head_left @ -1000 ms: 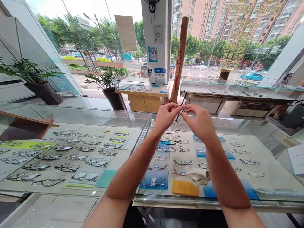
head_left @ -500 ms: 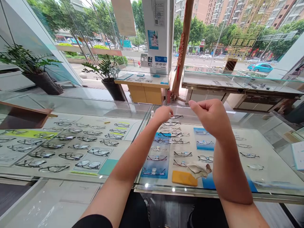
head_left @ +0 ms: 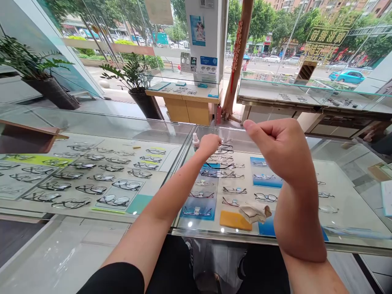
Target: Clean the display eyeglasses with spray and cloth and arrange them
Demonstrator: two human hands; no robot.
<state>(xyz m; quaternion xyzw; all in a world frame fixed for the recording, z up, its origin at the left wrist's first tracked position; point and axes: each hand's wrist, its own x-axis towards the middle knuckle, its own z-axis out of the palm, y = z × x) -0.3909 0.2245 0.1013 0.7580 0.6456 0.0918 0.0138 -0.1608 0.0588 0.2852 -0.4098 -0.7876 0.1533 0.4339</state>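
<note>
My left hand (head_left: 210, 144) reaches to the far side of the glass counter, fingers pinched at the left end of a pair of eyeglasses (head_left: 227, 141). A small white spray bottle (head_left: 195, 141) stands just left of that hand. My right hand (head_left: 283, 149) is raised over the right side of the counter, wrist bent and thumb pointing left. Its fingers curl closed, and whatever they hold, if anything, is hidden. Between my arms lie rows of glasses, a crumpled beige cloth (head_left: 255, 213) and a yellow-orange case-like block (head_left: 235, 220) near the front edge.
The glass counter (head_left: 183, 229) spans the view, with many more glasses (head_left: 113, 200) on its left half. A brown wooden piece (head_left: 29, 136) stands at left. Beyond are potted plants (head_left: 143, 102), a wooden cabinet (head_left: 186, 109), a trunk-like post (head_left: 237, 73) and another glass display (head_left: 309, 96).
The view has tipped slightly downward, so the counter sits higher in the picture. My left hand stays by the far glasses, and more of the spray bottle shows. My right hand appears slightly farther right.
</note>
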